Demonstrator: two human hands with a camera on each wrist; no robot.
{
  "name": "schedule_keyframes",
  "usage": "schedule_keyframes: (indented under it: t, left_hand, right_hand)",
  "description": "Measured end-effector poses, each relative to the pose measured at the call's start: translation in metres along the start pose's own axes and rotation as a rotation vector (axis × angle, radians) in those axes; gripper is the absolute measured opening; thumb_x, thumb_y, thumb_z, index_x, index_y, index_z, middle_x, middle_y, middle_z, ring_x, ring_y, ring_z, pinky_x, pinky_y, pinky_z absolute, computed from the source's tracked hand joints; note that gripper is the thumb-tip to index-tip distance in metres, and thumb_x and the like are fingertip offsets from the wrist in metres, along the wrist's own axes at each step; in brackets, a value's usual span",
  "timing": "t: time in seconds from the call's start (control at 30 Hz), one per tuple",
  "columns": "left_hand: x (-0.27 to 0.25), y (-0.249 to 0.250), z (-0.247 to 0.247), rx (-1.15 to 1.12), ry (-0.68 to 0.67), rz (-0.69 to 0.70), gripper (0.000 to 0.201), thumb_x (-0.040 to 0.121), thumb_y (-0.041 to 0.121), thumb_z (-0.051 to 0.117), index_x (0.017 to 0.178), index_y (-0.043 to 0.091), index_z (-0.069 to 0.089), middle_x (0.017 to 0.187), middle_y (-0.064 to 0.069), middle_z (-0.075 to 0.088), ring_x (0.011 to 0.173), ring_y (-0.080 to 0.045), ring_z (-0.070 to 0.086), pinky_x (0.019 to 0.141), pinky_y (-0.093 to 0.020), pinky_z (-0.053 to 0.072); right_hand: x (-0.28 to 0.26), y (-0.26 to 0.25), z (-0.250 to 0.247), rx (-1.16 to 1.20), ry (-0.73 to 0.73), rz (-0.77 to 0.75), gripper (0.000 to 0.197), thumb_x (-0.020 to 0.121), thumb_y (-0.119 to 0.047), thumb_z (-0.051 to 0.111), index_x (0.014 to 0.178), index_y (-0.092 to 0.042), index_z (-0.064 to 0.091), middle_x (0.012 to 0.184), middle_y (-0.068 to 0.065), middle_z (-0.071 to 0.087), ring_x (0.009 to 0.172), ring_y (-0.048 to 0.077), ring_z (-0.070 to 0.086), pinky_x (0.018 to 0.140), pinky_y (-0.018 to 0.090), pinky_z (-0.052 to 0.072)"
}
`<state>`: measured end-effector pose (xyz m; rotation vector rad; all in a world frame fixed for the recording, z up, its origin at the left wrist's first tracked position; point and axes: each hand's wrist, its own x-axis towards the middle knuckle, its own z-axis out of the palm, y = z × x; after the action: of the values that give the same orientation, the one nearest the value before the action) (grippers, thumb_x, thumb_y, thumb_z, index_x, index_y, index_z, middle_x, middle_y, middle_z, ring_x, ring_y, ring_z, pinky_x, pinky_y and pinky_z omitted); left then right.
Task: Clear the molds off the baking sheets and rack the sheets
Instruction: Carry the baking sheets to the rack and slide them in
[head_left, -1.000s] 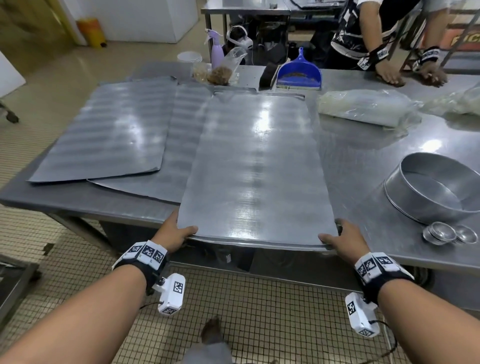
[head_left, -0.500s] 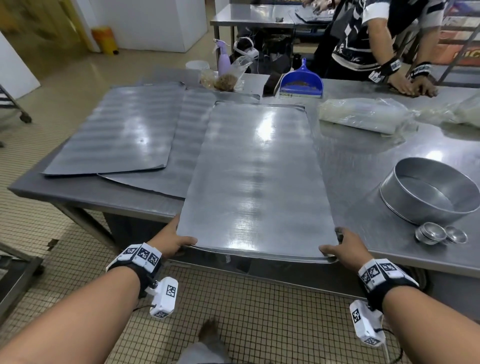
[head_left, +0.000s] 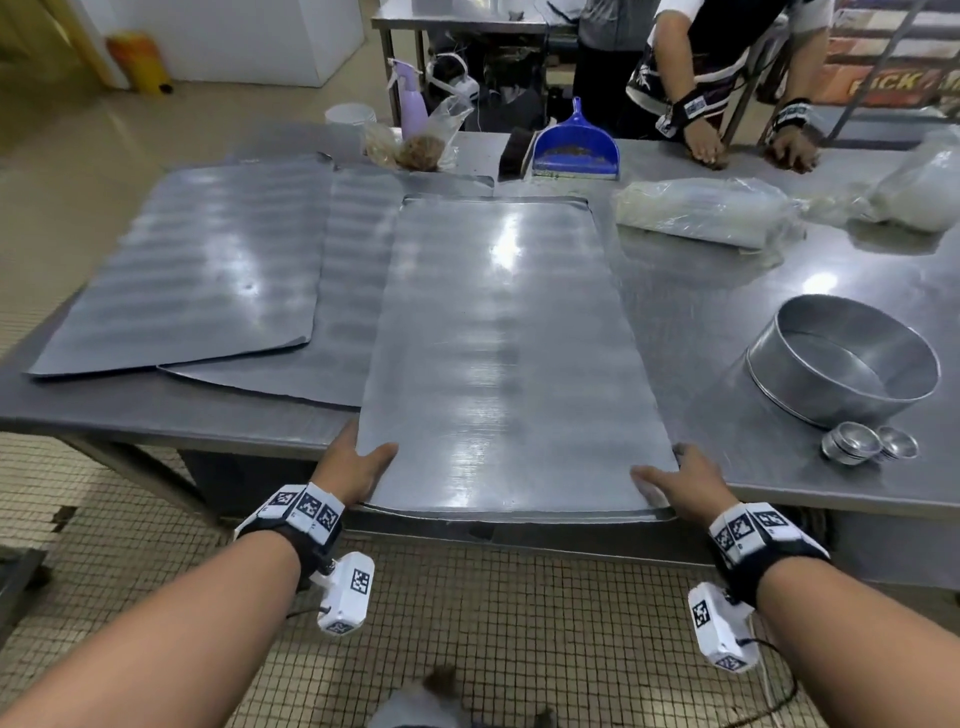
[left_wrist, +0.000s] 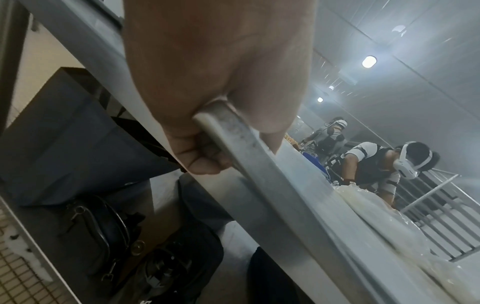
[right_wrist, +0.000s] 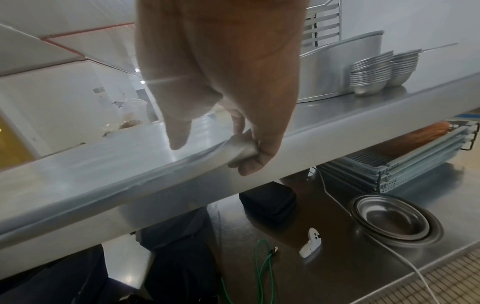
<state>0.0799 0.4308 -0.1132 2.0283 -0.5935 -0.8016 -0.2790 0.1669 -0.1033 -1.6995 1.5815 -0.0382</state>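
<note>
Top sheet (head_left: 498, 353) on the bench (head_left: 779, 312), long axis running straight away from the body, near short edge hanging a little over the bench front. Left hand (head_left: 353, 467) at the near left corner, right hand (head_left: 685, 480) at the near right corner, equally near. Both clamped on the rim: thumbs on top, fingers (left_wrist: 202, 162) curled under, as seen in both wrist views (right_wrist: 249, 158). No molds on this sheet. Two more sheets (head_left: 182, 270) left of the top sheet, partly under it. Round pan (head_left: 841, 364) and small stacked molds (head_left: 852, 441) right of the top sheet. Compared with a second ago: same grip, near edge seemingly drawn slightly further off the bench front. Probably next: lifting away toward the body, for racking.
</note>
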Motion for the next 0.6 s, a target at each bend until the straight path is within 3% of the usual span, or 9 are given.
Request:
schedule_keyframes:
  t: [0.13, 0.3, 0.47, 0.6]
  left_hand:
    - [0.013, -0.006, -0.002, -0.041, -0.047, 0.05, 0.067, 0.091, 0.028, 0.073, 0.149, 0.028, 0.04, 0.137, 0.001, 0.058, 0.123, -0.022, 0.056, 0.107, -0.043, 0.045]
    - [0.02, -0.006, -0.003, -0.055, -0.068, 0.082, 0.066, 0.093, 0.022, 0.071, 0.151, 0.024, 0.039, 0.135, 0.002, 0.059, 0.121, -0.018, 0.057, 0.097, -0.029, 0.043]
    - [0.021, -0.006, -0.008, -0.028, -0.084, 0.087, 0.067, 0.092, 0.027, 0.072, 0.15, 0.026, 0.039, 0.137, 0.002, 0.058, 0.124, -0.02, 0.057, 0.105, -0.038, 0.046]
    - [0.012, -0.002, -0.004, -0.015, -0.082, 0.098, 0.066, 0.091, 0.025, 0.073, 0.149, 0.025, 0.041, 0.136, 0.002, 0.059, 0.122, -0.02, 0.057, 0.1, -0.035, 0.045]
  right_hand:
    - [-0.002, -0.011, 0.007, 0.005, 0.058, 0.075, 0.077, 0.089, -0.034, 0.072, 0.149, -0.012, 0.03, 0.151, 0.02, 0.026, 0.133, 0.04, 0.039, 0.111, 0.047, 0.034]
    - [-0.007, -0.017, 0.005, -0.01, 0.036, 0.097, 0.078, 0.088, -0.032, 0.073, 0.151, -0.017, 0.029, 0.15, 0.02, 0.024, 0.131, 0.042, 0.041, 0.11, 0.048, 0.035]
    - [-0.009, -0.007, 0.008, -0.02, 0.031, 0.056, 0.081, 0.087, -0.033, 0.074, 0.151, -0.016, 0.029, 0.149, 0.022, 0.027, 0.132, 0.041, 0.04, 0.111, 0.048, 0.034]
    - [-0.01, 0.007, 0.004, -0.001, 0.011, 0.008, 0.082, 0.084, -0.036, 0.076, 0.15, -0.018, 0.031, 0.147, 0.02, 0.034, 0.128, 0.038, 0.046, 0.107, 0.046, 0.039]
